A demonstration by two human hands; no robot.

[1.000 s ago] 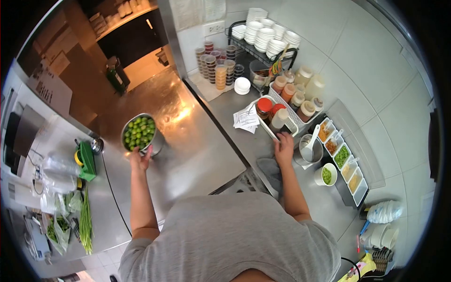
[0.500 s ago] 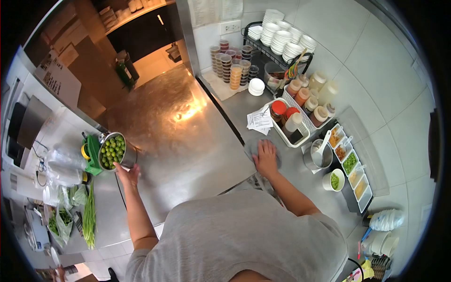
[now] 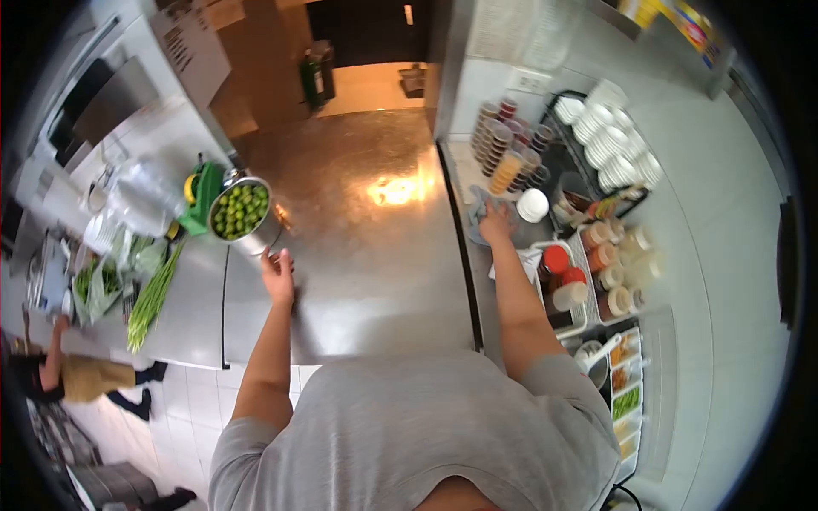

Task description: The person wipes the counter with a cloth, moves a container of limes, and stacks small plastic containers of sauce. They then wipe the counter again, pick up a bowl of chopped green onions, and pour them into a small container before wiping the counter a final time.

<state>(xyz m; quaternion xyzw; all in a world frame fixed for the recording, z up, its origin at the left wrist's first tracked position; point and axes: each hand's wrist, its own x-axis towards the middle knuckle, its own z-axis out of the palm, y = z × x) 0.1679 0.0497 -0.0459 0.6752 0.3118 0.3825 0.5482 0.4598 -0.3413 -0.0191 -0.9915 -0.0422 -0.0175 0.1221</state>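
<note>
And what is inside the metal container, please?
Many small, round green fruits show inside the metal container. Their top layer hides the bottom and whatever lies deeper.

Round fruits lie in the pot, and your left hand is just on your side of it. Left of the pot, you have a holder close beside it and wrapped plastic goods farther out; long stalks lie left and nearer you. Well right of the pot, your right hand rests on a cloth. Farther right of the pot come small dishes, then stacked bowls; right and nearer you, a jar basket.
</note>
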